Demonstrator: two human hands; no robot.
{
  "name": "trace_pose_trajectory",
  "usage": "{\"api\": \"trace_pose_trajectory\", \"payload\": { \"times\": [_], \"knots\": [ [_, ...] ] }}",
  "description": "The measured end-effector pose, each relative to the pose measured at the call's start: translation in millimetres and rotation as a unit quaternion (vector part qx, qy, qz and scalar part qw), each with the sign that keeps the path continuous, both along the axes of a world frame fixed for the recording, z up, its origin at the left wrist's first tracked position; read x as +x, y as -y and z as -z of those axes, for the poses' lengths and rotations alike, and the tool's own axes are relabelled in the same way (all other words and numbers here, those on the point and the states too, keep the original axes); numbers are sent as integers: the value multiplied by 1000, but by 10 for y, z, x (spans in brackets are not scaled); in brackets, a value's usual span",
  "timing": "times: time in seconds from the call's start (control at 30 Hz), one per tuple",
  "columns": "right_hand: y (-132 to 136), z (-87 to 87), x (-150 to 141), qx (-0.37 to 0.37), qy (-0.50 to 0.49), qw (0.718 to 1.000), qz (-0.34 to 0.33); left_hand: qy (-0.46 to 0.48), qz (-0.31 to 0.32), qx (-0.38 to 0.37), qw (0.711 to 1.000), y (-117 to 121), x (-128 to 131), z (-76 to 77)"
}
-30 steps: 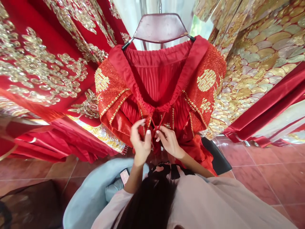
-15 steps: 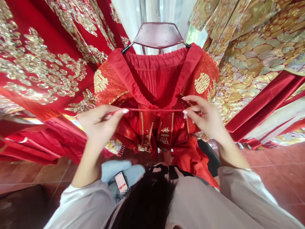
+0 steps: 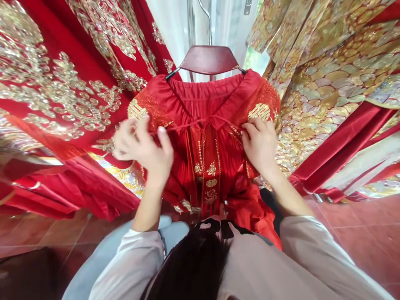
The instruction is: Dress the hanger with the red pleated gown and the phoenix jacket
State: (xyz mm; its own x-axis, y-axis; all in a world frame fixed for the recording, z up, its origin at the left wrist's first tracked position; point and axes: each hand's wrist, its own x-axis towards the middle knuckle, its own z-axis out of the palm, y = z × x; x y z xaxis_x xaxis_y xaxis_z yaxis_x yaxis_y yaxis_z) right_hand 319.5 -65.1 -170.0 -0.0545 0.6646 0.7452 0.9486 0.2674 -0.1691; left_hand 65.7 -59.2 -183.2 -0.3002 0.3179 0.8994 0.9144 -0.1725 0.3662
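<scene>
A red pleated garment (image 3: 210,166) with gold trim and gold emblems hangs on a dark red hanger (image 3: 210,59). At its neckline, a thin red drawstring (image 3: 189,124) is crossed or looped near the middle; whether it is knotted I cannot tell. My left hand (image 3: 145,146), slightly blurred, has its fingers apart beside the drawstring's left end, in front of the left shoulder. My right hand (image 3: 260,143) is closed at the right side of the neckline, fingertips pinched on the drawstring's right end.
Red gowns with crystal beading (image 3: 81,96) hang at the left, and a gold scale-patterned garment (image 3: 328,83) at the right. A pale curtain (image 3: 175,25) is behind the hanger. Red floor tiles (image 3: 368,225) show below. A dark object (image 3: 28,271) sits at the lower left.
Earlier, both hands held the drawstring stretched straight across the neckline. Now it slopes to both sides from the middle, the neckline is drawn closer, and my left hand's fingers have spread.
</scene>
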Motion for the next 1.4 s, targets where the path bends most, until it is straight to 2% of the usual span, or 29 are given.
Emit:
{"api": "trace_pose_trajectory", "payload": {
  "times": [0.07,0.13,0.2,0.27,0.37,0.43,0.53,0.6,0.67,0.73,0.8,0.9,0.97,1.03,1.1,1.13,1.23,1.3,1.33,1.4],
  "knots": [
    [-49,2,-244,-3,-19,1000,-17,-28,97,-44,994,-162,217,152],
    [-162,37,-453,-24,-44,998,-42,-44,166,-96,980,-372,308,291],
    [-312,90,-599,-48,-60,996,-49,-53,190,-126,972,-552,286,364],
    [-448,127,-659,-82,-68,994,-35,-78,207,-146,964,-649,206,354],
    [-533,104,-597,-111,-89,989,-45,-141,254,-180,940,-626,94,227],
    [-496,31,-503,-102,-119,983,-97,-142,293,-183,928,-538,69,113],
    [-359,-119,-406,-126,-200,951,-200,-52,386,-161,907,-380,111,-68],
    [-275,-212,-407,-156,-253,920,-255,15,457,-148,877,-299,169,-190],
    [-239,-279,-438,-167,-284,900,-284,58,503,-141,851,-268,213,-307],
    [-269,-326,-435,-153,-293,901,-282,76,522,-130,839,-304,200,-407],
    [-352,-378,-344,-124,-290,916,-246,91,516,-88,847,-403,108,-483],
    [-492,-505,-64,-78,-290,939,-170,119,474,17,873,-578,-126,-561],
    [-533,-610,119,-92,-268,946,-155,130,469,54,872,-639,-271,-600],
    [-517,-702,223,-150,-210,947,-191,106,501,26,859,-625,-364,-632],
    [-467,-767,231,-228,-141,928,-259,37,509,-33,859,-551,-397,-660],
    [-439,-789,208,-266,-114,910,-297,-3,485,-53,873,-505,-393,-671],
    [-385,-818,92,-353,-87,840,-403,-49,333,-32,941,-399,-298,-701],
    [-390,-808,9,-355,-124,813,-444,-14,268,9,963,-384,-178,-728],
    [-405,-793,-32,-339,-157,809,-454,8,264,23,964,-391,-105,-745],
    [-460,-743,-121,-288,-232,807,-460,46,296,32,954,-412,52,-781]
  ]
}}
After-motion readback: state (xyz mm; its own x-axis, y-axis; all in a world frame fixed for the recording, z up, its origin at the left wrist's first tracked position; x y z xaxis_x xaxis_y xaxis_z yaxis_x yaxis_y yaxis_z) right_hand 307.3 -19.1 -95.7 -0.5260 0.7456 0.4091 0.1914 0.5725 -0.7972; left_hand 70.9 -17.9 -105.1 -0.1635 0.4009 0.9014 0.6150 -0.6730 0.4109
